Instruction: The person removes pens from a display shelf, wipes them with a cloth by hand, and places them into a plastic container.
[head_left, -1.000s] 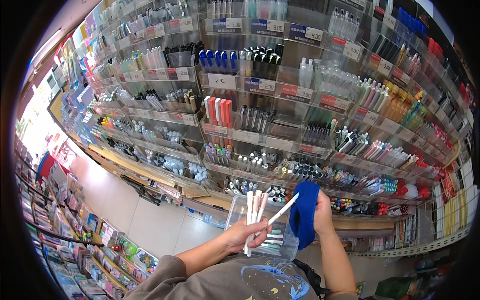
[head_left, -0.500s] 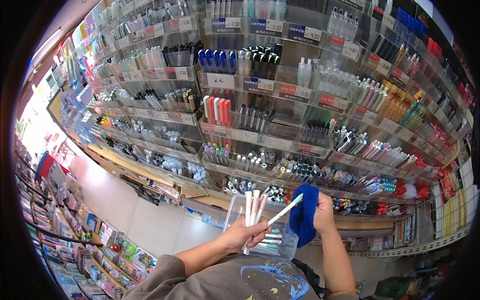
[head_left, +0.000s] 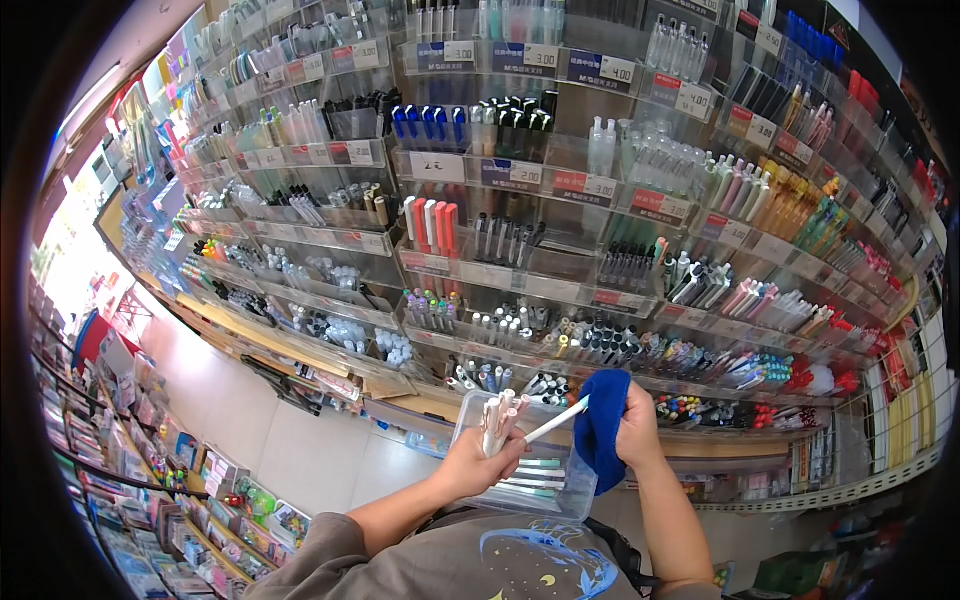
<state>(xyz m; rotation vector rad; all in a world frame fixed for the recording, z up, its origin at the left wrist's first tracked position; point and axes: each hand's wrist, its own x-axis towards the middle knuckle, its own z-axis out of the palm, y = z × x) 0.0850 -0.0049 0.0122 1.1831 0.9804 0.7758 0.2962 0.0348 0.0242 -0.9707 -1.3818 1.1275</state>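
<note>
Clear shelves (head_left: 490, 275) of stationery rise above pale floor tiles (head_left: 310, 455). At lower centre, my left hand (head_left: 485, 465) has a closed grip on several pens (head_left: 497, 420) above the clear box (head_left: 577, 498); my right hand (head_left: 640, 425) grips the blue cloth (head_left: 603, 430), now hiding the slanted pen's (head_left: 552, 423) previously visible teal end.

The pen racks (head_left: 500, 270) span the frame's top and middle, behind the box (head_left: 560, 498) at lower centre, in which pens (head_left: 536, 475) lie; the floor (head_left: 310, 450) shows to its left, magazines (head_left: 150, 500) at lower left.
</note>
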